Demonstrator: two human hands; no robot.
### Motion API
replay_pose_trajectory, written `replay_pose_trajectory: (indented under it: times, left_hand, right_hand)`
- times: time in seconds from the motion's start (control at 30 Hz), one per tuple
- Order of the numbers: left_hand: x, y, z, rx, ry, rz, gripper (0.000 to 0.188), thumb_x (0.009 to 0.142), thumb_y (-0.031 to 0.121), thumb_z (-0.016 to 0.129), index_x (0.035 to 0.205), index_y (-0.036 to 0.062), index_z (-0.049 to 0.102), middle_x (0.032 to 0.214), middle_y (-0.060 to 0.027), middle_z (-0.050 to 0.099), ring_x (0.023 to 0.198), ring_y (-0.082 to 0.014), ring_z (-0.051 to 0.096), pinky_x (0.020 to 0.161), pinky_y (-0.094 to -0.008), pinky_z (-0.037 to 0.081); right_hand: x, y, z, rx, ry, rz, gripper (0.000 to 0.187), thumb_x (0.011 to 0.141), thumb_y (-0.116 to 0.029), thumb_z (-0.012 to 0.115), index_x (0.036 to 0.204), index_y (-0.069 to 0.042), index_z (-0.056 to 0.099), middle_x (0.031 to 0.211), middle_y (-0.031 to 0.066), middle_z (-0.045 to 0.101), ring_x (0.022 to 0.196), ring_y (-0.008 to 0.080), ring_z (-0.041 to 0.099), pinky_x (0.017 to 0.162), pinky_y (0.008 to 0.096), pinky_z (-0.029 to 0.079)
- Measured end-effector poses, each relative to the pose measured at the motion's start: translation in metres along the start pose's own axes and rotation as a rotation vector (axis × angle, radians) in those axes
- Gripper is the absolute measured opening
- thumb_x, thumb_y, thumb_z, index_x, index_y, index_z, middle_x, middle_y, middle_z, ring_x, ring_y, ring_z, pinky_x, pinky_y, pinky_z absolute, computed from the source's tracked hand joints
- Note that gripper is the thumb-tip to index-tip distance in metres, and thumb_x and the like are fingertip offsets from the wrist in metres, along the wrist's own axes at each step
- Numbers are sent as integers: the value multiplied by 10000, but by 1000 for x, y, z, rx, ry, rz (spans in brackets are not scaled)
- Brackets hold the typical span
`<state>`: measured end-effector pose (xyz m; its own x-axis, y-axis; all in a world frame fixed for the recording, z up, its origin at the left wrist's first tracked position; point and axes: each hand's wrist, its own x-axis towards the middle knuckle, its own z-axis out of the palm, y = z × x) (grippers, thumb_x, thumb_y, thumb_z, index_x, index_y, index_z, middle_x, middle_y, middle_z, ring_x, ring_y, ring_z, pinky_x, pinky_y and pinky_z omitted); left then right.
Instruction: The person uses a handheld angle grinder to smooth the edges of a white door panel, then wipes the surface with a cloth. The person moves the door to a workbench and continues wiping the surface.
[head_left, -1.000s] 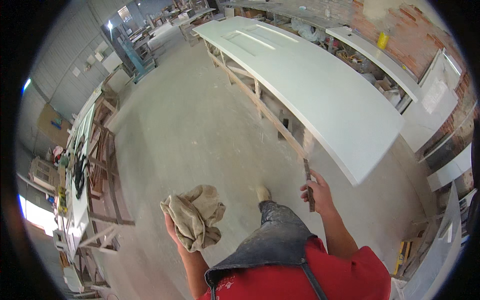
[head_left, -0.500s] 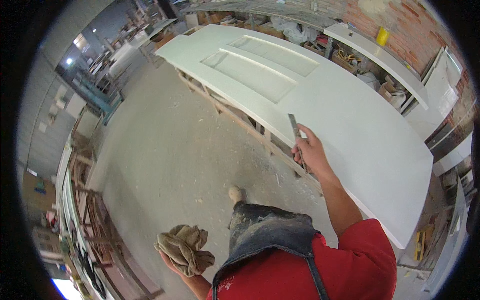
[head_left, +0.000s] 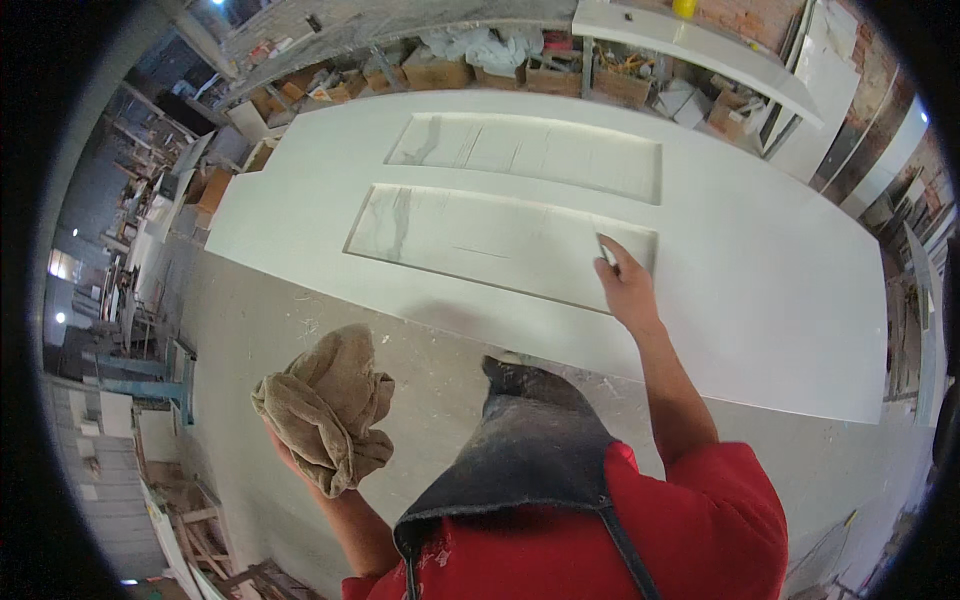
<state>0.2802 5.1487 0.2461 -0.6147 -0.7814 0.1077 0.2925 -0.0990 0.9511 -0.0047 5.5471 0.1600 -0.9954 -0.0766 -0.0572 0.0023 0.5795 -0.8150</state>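
Observation:
My left hand [head_left: 282, 452] is closed on a crumpled brown cloth [head_left: 330, 405], held up over the floor; the cloth hides most of its fingers. At the right end of the nearer recess [head_left: 500, 255], my right hand [head_left: 630, 288] grips a thin, flat metal strip [head_left: 603, 250] between thumb and fingers. Only a short piece of the strip shows from this angle. Two long recessed panels with grey streaks are let into the large white slab [head_left: 760, 290], which lies flat in front of me. Whether the strip touches the slab, I cannot tell.
Behind the slab runs a grey workbench [head_left: 370, 45] with cardboard boxes [head_left: 435, 72] and plastic bags under it. A narrow white board [head_left: 700, 50] lies at the back right. Wooden racks [head_left: 205, 530] stand at the lower left, beyond the concrete floor [head_left: 240, 320].
My view has turned toward the slab and come closer to it. The right hand with the metal strip has moved from the slab's near edge to the nearer recess. The cloth is raised higher.

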Motion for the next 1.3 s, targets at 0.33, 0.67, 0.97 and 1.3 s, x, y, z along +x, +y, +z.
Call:
replay_pose_trajectory:
  times: [0.33,0.67,0.97,1.3]
  left_hand:
    - [182,-48,-20,72,-141,-220,585,1091,401,531,1534,23,475,1438,-162,586,1243,-284,632,1037,-440,566]
    - [274,-65,81,247,-436,-314,578,1090,370,518,1527,-5,476,1456,-164,586,1282,-272,607,1068,-439,529]
    - [303,-90,76,127,-618,-457,623,1103,425,449,1561,5,425,1512,-149,549,1339,-302,563,1163,-485,439]
    - [308,-73,82,319,-596,-370,705,1074,490,488,1590,20,389,1563,-145,501,1384,-318,529,1177,-502,431]
  right_hand:
    - [87,-130,118,-384,-247,32,507,1032,-184,520,1535,-143,481,947,220,721,880,398,712,755,535,572]
    - [44,-109,111,-458,17,304,565,1009,-168,516,1570,-144,450,869,211,722,826,414,711,750,555,570]
    - [12,-132,112,-435,23,413,541,1037,-205,503,1576,-230,453,808,233,709,788,422,708,745,569,556]
    - [2,-148,111,-444,-17,384,504,1043,-222,539,1546,-231,497,870,185,723,792,388,709,724,522,566]
